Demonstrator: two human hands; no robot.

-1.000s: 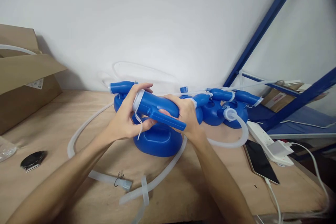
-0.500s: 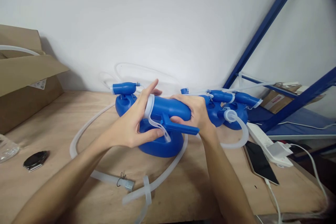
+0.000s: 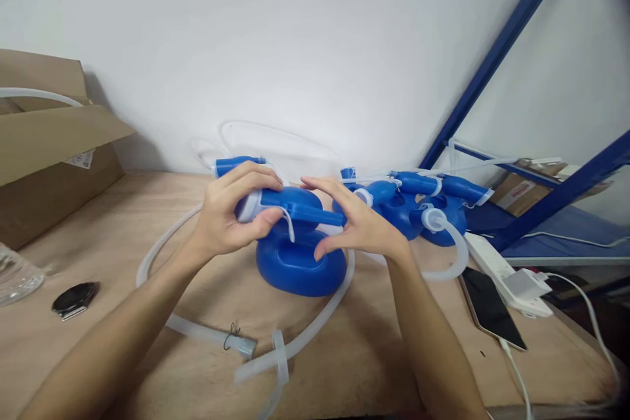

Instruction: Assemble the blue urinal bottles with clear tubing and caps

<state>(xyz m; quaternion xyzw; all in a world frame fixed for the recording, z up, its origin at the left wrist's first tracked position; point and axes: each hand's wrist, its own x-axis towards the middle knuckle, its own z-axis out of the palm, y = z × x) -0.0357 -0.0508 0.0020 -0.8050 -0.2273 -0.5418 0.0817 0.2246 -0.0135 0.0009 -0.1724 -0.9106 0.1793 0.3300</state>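
Observation:
A blue bottle-like piece (image 3: pixel 300 200) with a handle and a pale cap lies sideways above a rounded blue base (image 3: pixel 301 269) on the table. My left hand (image 3: pixel 241 210) grips its capped end, fingers over the top and thumb on the near side by a thin white strap. Beside the handle's right end, my right hand (image 3: pixel 359 220) has its thumb and fingers spread, with nothing gripped. Translucent tubing (image 3: pixel 325 321) curves around the base toward the front, near a grey connector (image 3: pixel 245 345).
More blue bottles (image 3: pixel 403 210) with tubing stand at the right and behind my left hand. A cardboard box (image 3: pixel 59 177), a black round object (image 3: pixel 75 298) and clear plastic (image 3: pixel 17 275) are at left. At right lie a phone (image 3: pixel 492 308), power strip (image 3: pixel 506 275) and blue rack (image 3: pixel 492 59).
The blue piece has turned and its capped end has shifted left and toward me. My right hand has let go of it and opened. My left hand still holds the cap end.

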